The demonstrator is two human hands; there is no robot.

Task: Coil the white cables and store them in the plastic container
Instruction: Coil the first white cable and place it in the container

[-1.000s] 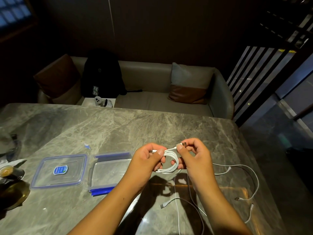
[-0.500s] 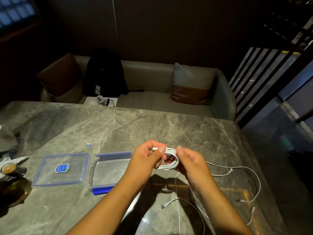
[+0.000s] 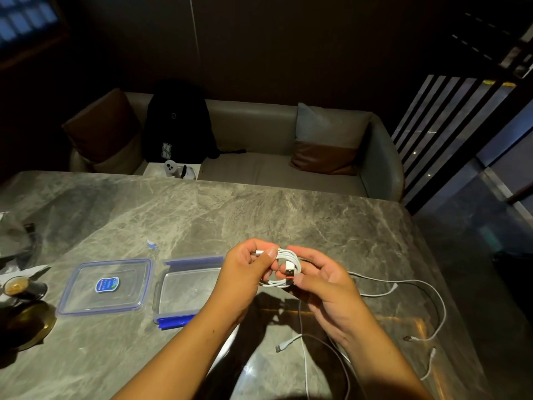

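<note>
A small coil of white cable is held above the marble table between both hands. My left hand pinches its left side, thumb on one plug. My right hand grips the right side, and the USB plug with a red insert points down through the loop. The clear plastic container with blue clips lies open just left of my left hand. Its lid with a blue label lies further left. More loose white cables trail over the table at the right and below my hands.
A cup of dark drink and a brass-coloured dish sit at the table's left edge. A small blue-white scrap lies behind the container. Beyond the table stands a sofa with cushions and a black backpack.
My right hand has brought the USB plug from the coil's top down through the loop's middle. Both hands stay close together at the same place.
</note>
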